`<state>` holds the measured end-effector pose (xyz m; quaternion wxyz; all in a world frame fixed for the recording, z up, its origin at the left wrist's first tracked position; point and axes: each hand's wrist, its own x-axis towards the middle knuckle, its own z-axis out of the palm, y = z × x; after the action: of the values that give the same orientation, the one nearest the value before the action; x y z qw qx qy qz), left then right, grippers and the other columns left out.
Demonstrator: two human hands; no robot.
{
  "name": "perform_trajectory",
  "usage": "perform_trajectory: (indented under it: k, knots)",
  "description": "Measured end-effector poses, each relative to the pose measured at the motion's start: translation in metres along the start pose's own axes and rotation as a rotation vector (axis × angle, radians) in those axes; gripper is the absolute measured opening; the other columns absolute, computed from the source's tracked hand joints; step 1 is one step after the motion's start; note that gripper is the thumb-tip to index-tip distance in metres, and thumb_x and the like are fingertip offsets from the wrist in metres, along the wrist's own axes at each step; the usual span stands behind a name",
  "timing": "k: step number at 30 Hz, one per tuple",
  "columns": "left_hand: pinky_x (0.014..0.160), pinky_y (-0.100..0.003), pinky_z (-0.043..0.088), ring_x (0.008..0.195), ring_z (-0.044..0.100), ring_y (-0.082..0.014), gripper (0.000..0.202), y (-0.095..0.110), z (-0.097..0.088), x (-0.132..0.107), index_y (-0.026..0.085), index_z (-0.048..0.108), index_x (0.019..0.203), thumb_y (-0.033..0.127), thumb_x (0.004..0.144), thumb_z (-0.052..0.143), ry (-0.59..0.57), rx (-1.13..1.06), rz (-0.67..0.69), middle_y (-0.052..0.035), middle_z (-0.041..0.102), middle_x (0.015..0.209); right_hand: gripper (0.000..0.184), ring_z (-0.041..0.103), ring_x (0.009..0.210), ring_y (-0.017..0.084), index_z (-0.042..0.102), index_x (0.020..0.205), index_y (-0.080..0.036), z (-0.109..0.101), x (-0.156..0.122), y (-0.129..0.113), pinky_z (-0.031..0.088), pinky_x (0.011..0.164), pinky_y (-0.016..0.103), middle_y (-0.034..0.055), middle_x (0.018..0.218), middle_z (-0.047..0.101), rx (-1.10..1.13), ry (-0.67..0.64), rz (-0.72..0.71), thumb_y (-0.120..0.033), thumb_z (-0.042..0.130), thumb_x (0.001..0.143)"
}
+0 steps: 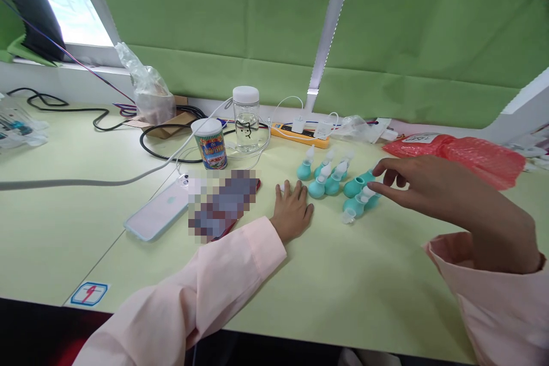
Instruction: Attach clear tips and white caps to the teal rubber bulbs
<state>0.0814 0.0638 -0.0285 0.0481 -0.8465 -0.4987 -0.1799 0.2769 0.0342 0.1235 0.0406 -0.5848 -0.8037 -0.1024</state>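
Observation:
My left hand [292, 210] lies palm down on the table, fingers spread, holding nothing. Just beyond its fingertips stand several teal bulb syringes [317, 187] with translucent white nozzles. My right hand [405, 180] reaches in from the right over the nearer bulbs, with thumb and index finger slightly apart. Its thumb tip is close to a nozzle [368, 193]; whether they touch I cannot tell. An open-necked bulb [353, 187] without a nozzle sits left of those fingertips. In front of the group, a loose clear plastic piece [349, 217] rests by another bulb [353, 206].
A white phone [158, 211] and a blurred-out dark red-edged object [225, 206] lie left. Behind stand a printed cup [210, 146], a lidded jar [246, 123] and a power strip [295, 136]. Red bubble wrap [467, 154] lies right; cables cross the left side.

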Motion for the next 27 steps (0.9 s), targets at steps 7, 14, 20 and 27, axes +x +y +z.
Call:
perform_trajectory:
  k: [7,14,20,27]
  knots:
    - [0.079,-0.041,0.037,0.092,0.042,-0.0254,0.026,0.002,-0.016,-0.007,0.008,0.052,0.096,0.02,0.083,0.033,-0.055,0.013,0.101,-0.013,0.048,0.099,0.021,0.056,0.057,0.015,0.056,0.079,-0.02,0.009,-0.009,-0.02,0.037,0.046,0.024,0.0002,0.067,0.061,0.0,0.423,-0.16,-0.039,0.051,0.074]
    - [0.069,-0.032,0.044,0.088,0.044,-0.0236,0.018,-0.003,-0.039,-0.04,0.007,0.056,0.081,0.004,0.073,0.041,-0.139,0.001,0.241,-0.0135,0.049,0.093,0.014,0.057,0.069,0.015,0.054,0.083,-0.016,0.066,-0.028,-0.035,0.042,0.056,0.023,0.0045,0.076,0.061,-0.041,0.719,-0.361,-0.019,0.058,0.07]
    - [0.073,-0.034,0.045,0.093,0.044,-0.0232,0.022,-0.012,-0.044,-0.054,0.009,0.049,0.097,0.009,0.079,0.037,-0.11,-0.091,0.25,-0.0126,0.049,0.099,0.015,0.057,0.071,0.017,0.057,0.084,-0.014,0.11,-0.032,-0.029,0.037,0.046,0.022,0.0059,0.079,0.06,-0.118,0.526,-0.184,-0.025,0.051,0.076]
    - [0.083,-0.038,0.041,0.103,0.042,-0.0229,0.022,-0.014,-0.037,-0.044,0.011,0.047,0.102,0.015,0.085,0.033,-0.082,-0.166,0.279,-0.0127,0.05,0.107,0.018,0.056,0.06,0.014,0.056,0.082,-0.015,0.124,-0.031,-0.04,0.041,0.048,0.024,0.0065,0.078,0.058,0.167,0.278,-0.288,-0.018,0.038,0.082]
